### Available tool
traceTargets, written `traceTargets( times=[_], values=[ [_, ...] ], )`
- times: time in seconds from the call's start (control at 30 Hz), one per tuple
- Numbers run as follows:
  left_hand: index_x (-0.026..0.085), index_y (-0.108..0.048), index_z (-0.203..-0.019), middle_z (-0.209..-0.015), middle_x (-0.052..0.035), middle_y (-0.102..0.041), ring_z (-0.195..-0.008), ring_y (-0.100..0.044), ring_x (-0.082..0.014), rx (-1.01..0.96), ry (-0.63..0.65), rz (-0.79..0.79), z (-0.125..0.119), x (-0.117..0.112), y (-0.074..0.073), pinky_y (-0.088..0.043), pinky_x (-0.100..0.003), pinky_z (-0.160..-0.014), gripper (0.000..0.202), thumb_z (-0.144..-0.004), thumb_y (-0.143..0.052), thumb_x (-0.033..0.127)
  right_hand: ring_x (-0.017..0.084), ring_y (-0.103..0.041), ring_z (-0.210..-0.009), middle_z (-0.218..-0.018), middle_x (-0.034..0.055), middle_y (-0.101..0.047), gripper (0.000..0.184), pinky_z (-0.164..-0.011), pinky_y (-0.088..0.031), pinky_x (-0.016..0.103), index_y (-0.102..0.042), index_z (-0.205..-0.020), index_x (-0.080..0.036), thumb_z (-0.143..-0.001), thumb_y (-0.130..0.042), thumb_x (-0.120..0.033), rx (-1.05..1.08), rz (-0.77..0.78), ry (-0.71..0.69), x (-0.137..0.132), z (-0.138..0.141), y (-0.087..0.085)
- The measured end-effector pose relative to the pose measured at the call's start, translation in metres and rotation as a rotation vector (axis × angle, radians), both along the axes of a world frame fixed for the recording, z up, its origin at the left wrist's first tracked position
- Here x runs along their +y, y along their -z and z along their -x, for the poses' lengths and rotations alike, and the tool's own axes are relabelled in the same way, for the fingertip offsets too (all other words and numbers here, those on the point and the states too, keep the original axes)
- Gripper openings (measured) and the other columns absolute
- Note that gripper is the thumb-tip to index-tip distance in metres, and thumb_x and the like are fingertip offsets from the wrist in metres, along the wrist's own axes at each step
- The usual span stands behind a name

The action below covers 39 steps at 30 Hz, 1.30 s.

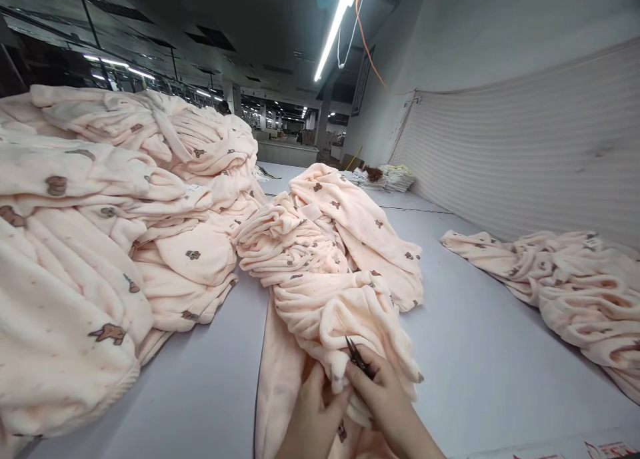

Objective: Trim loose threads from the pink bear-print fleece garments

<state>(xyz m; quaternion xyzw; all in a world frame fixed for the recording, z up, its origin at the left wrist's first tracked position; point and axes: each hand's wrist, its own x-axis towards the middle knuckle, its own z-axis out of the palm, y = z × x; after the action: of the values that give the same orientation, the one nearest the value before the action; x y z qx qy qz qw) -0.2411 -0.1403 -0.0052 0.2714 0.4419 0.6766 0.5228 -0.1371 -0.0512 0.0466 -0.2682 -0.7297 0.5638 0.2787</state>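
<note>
A pale pink fleece garment (310,299) printed with small brown animals lies bunched in front of me, one part hanging toward my body. My left hand (317,405) is closed on a fold of it near the bottom of the view. Close beside it, my right hand (377,389) holds small dark thread snips (357,355), their pointed blades sticking out up and to the left past the fingers. The right thumb and fingertips also meet the fabric edge by the left hand. What exactly lies between the left fingertips is hidden.
A tall heap of the same printed fleece (190,252) fills the left side. Another crumpled garment (575,285) lies at the right on the pale table (465,372). Folded stacks (395,177) stand at the back near a striped cloth-covered wall (525,139). A lit tube lamp (335,29) hangs above.
</note>
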Motion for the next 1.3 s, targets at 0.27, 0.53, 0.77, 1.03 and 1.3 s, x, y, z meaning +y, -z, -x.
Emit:
traceTargets(
  times=[0.27,0.53,0.77,1.03,1.3],
  values=[
    [0.022,-0.057,-0.089,-0.083,-0.0027,-0.062,-0.080,-0.055,-0.0206,0.410,-0.168,-0.030,0.019,-0.014,0.005,-0.042,-0.028,-0.074,0.012,-0.086,-0.052,0.033,0.020,-0.059,-0.086,-0.094,0.0037,-0.061,0.018,-0.074,-0.047,0.028,-0.061,-0.091,-0.023,-0.080,-0.050,-0.012,-0.306,-0.499,-0.029,-0.003,-0.028,-0.010],
    [0.024,-0.056,-0.100,-0.096,-0.0050,-0.064,-0.087,-0.058,-0.0229,0.336,-0.254,0.011,0.014,-0.015,0.002,-0.043,-0.030,-0.079,0.020,-0.083,-0.059,0.036,0.022,-0.060,-0.076,-0.089,0.0031,-0.063,0.024,-0.066,-0.044,0.031,-0.061,-0.097,-0.025,-0.077,-0.053,-0.014,-0.444,-0.810,0.057,-0.008,-0.024,-0.003],
    [0.017,-0.070,-0.083,-0.077,-0.0048,-0.069,-0.081,-0.060,-0.0221,-0.089,0.069,-0.050,0.026,-0.004,-0.023,-0.044,-0.032,-0.080,0.027,-0.085,-0.057,0.040,0.015,-0.051,-0.062,-0.068,-0.0037,-0.052,0.013,-0.055,-0.038,0.023,-0.045,-0.073,-0.022,-0.076,-0.047,-0.010,-0.299,-0.585,0.241,0.025,-0.003,-0.002],
    [0.014,-0.070,-0.104,-0.103,-0.0097,-0.071,-0.109,-0.057,-0.0268,-0.342,0.092,-0.113,0.030,0.006,-0.034,-0.039,-0.039,-0.099,0.030,-0.089,-0.051,0.032,0.019,-0.063,-0.088,-0.097,0.0018,-0.066,0.018,-0.073,-0.049,0.026,-0.062,-0.101,-0.025,-0.084,-0.060,-0.023,-0.285,-0.646,0.083,0.011,-0.019,-0.011],
    [0.014,-0.068,-0.105,-0.101,-0.0103,-0.072,-0.106,-0.061,-0.0252,-0.395,0.198,-0.086,0.033,0.005,-0.035,-0.040,-0.038,-0.098,0.024,-0.090,-0.053,0.023,0.019,-0.066,-0.088,-0.093,0.0013,-0.070,0.018,-0.072,-0.052,0.026,-0.067,-0.096,-0.027,-0.093,-0.050,-0.028,-0.303,-0.670,0.158,0.008,-0.019,-0.012]
  ],
)
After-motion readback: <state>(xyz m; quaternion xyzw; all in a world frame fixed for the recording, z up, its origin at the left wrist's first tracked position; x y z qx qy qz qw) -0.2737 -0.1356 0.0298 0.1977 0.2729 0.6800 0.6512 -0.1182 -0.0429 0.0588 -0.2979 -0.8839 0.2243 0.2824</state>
